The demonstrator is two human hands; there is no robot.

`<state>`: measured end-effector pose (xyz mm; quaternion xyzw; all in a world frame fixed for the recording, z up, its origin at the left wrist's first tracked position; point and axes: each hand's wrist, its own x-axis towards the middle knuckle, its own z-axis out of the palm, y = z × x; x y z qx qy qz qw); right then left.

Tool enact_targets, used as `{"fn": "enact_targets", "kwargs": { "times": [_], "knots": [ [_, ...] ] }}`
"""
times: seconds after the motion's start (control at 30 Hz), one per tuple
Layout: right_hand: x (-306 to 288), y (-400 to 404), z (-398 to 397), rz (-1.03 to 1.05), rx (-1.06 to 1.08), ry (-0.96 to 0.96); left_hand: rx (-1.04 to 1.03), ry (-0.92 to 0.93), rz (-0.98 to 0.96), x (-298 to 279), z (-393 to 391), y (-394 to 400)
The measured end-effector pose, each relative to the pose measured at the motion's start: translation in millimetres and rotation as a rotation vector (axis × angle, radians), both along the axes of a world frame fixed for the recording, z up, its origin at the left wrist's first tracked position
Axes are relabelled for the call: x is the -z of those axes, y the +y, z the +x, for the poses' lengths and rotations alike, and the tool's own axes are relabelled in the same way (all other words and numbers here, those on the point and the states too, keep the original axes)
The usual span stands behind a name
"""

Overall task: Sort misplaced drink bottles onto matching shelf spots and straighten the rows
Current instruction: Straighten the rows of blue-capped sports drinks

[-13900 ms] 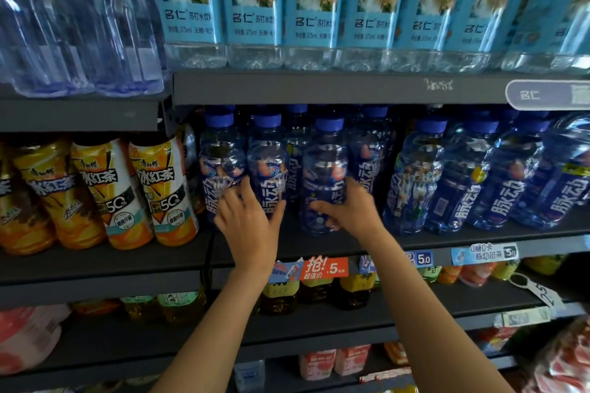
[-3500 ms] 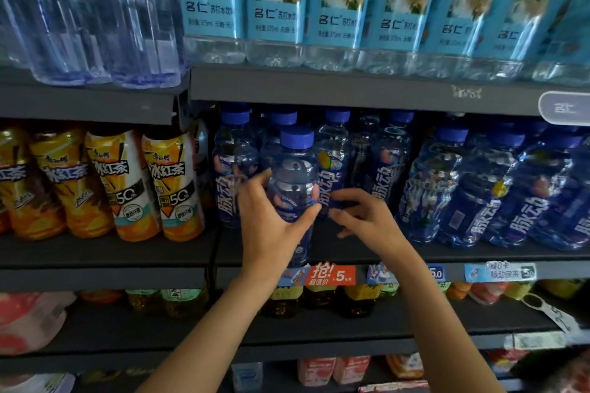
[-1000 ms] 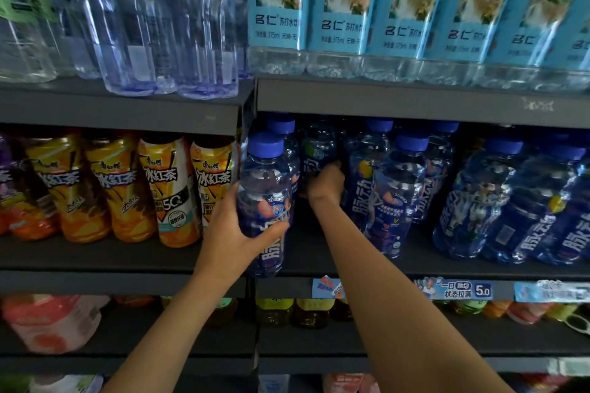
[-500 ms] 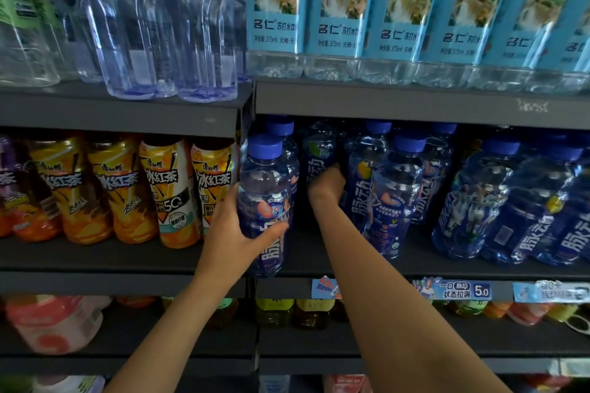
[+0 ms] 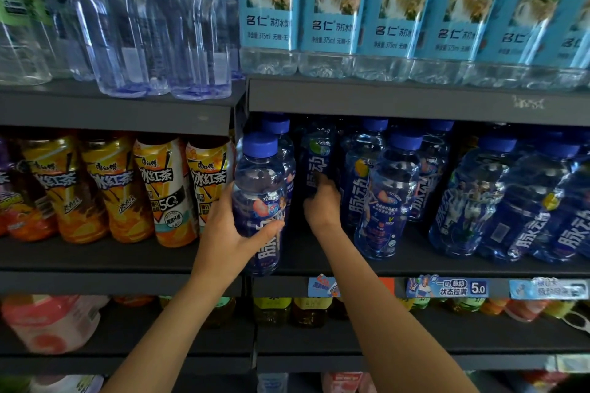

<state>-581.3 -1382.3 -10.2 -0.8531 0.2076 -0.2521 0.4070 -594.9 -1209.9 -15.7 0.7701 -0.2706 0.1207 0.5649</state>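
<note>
Head view, looking at the drinks aisle. The left hand has its grip wrapped round a clear blue plastic sports-drink bottle with a blue screw cap, thumb across the front of the dark blue label, fingers behind. That bottle stands upright at the left end of the dark grey middle shelf, its base right at the front lip and just beside the shelf divider.

The right hand reaches deeper in, just right of the held bottle. Its fingers curl against the lower part of a dark blue-labelled bottle with a green-and-white badge set further back in the row; the fingertips are hidden behind the hand, so I cannot tell whether that grip is truly clenched on it or only touching.

To the right of that hand stands another clear blue bottle with a blue cap, forward of its neighbours, and beyond it more of the same blue bottles lean in an uneven row.

On the left section of the same level sit orange-and-white iced tea bottles, side by side. On the top shelf, tall clear water bottles stand at the left and light-blue-labelled soda water bottles run across the right. A blue price tag reading 5.0 is fixed to the middle shelf's front edge. Below, yellow and orange bottles show dimly, with a blurred pink-and-white pack at lower left.
</note>
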Motion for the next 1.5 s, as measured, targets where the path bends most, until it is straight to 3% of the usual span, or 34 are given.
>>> {"fn": "enact_targets", "kwargs": {
  "times": [0.2, 0.37, 0.53, 0.67, 0.73, 0.9, 1.13, 1.5],
  "knots": [
    [-7.8, 7.2, -53.6, 0.069, -0.15, -0.13, -0.061, -0.068, 0.102, -8.0, -16.0, -24.4],
    [-3.1, -3.8, -95.7, 0.063, -0.216, -0.069, -0.126, -0.063, 0.161, -7.7, -18.5, -75.2],
    [6.5, 0.9, -87.0, -0.139, -0.041, 0.019, -0.18, -0.049, 0.226, -12.0, -18.6, -95.5],
    [1.5, 11.4, -75.8, -0.184, 0.087, 0.041, -0.266, -0.263, -0.066, 9.8, -30.5, -68.0],
    [-2.2, 13.4, -69.2, -0.18, 0.121, 0.078, -0.356, -0.205, -0.126, 24.7, -30.0, -60.6],
    [-9.0, 9.5, -52.9, -0.122, 0.153, 0.154, -0.341, 0.053, 0.025, 29.3, -6.9, -66.8],
    [5.7, 6.6, -55.6, -0.23, 0.213, 0.173, -0.393, 0.099, 0.081, 21.7, 15.3, -69.9],
    [15.1, 12.0, -41.1, -0.186, 0.255, 0.126, -0.492, 0.059, 0.062, 23.6, 10.9, -81.5]
  ]
}}
